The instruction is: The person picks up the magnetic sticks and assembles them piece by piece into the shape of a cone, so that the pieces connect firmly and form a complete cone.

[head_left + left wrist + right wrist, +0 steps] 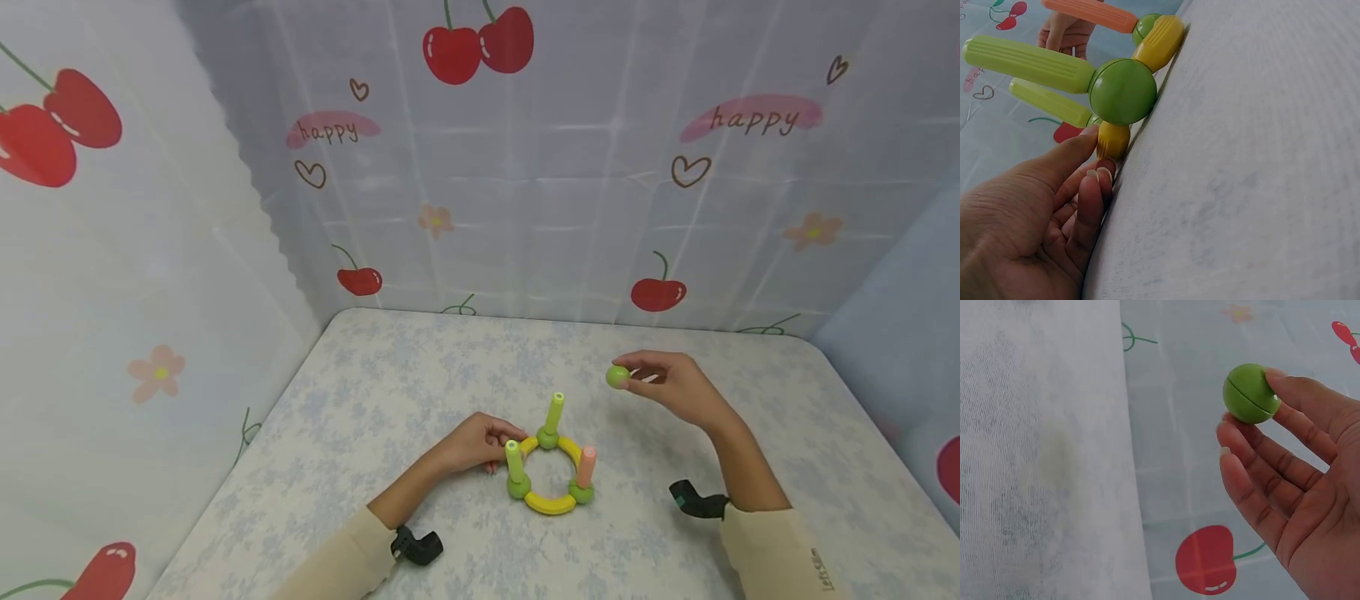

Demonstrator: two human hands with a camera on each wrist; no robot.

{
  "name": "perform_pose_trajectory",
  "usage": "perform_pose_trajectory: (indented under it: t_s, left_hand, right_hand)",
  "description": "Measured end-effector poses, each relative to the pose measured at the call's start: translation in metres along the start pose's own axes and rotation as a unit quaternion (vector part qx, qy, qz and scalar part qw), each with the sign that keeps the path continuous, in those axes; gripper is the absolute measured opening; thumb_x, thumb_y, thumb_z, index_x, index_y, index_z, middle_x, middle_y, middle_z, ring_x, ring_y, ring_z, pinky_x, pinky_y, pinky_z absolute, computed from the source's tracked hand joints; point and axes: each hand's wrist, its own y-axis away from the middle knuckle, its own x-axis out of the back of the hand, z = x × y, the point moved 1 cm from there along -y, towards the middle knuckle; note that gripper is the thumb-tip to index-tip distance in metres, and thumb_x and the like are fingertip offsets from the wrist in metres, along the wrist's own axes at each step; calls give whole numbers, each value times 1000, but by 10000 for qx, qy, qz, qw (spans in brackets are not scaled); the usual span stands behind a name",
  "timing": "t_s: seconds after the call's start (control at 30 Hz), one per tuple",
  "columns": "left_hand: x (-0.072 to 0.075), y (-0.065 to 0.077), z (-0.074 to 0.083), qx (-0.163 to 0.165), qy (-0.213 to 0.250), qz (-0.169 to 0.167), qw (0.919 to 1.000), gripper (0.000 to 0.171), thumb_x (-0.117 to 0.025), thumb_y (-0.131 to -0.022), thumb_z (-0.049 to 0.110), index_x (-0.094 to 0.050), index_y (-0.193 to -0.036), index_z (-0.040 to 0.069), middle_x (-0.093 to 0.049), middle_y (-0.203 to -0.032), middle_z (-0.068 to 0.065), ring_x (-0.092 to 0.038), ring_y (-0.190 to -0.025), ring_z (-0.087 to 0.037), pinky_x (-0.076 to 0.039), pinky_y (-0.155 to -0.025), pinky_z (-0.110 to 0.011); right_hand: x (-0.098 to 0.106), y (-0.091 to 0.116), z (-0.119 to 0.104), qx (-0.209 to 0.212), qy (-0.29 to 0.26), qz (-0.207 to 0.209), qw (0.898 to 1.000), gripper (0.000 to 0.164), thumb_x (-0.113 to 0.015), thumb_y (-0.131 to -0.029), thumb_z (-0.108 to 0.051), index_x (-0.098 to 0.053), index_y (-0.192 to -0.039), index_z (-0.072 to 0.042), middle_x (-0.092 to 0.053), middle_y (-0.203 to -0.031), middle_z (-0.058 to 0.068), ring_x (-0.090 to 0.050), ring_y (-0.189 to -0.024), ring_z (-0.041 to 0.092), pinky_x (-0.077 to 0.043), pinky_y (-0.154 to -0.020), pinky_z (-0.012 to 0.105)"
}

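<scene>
My left hand [472,442] pinches a yellow curved piece [1112,142] at the left side of a toy ring that lies on the table. The ring joins yellow curved rods [551,505] through three green balls [1124,91]. Two light green rods [554,412] and one orange rod [587,467] stand up from those balls. Farther back and to the right, my right hand [678,387] holds a loose green ball [1251,394] between thumb and fingers, raised above the table. A seam line runs across this ball in the right wrist view.
A pale blue-and-white patterned cloth covers the table [360,375]. Behind its far edge hangs a curtain [555,250] printed with cherries, with another sheet [187,275] along the left side. Each wrist wears a black camera mount [417,546].
</scene>
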Motion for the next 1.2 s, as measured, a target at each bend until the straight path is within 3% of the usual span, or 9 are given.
perform_pose_trajectory:
  t_s: [0.4, 0.8, 1.2]
  left_hand:
    - [-1, -1, -1, -3, 48, -18, 10000, 29, -72, -95, 8, -73, -124, 10, -68, -79, -3, -58, -51, -13, -53, -50, -26]
    - [0, -1, -2, -58, 79, -73, 9999, 29, -71, -96, 8, -73, -124, 9, -69, -79, -3, -59, -51, -14, -54, -51, -27]
    - [2, -1, -1, -138, 128, -170, 9997, 29, -70, -96, 7, -72, -125, 7, -70, -81, -4, -61, -52, -14, -55, -52, -27]
  right_hand:
    - [-16, -1, -38, 170, -545, 219, 9981, 30, -80, -91, -19, -69, -117, -10, -71, -111, 5, -68, -96, 20, -57, -76, 26]
    - [-37, -3, -52, 688, -918, 230, 9931, 29, -80, -90, -13, -71, -118, -13, -71, -112, 1, -67, -95, 16, -58, -75, 29]
    - [-52, -5, -52, 648, -648, 193, 9956, 28, -79, -91, -19, -71, -118, -17, -72, -112, -3, -68, -94, 15, -56, -75, 31]
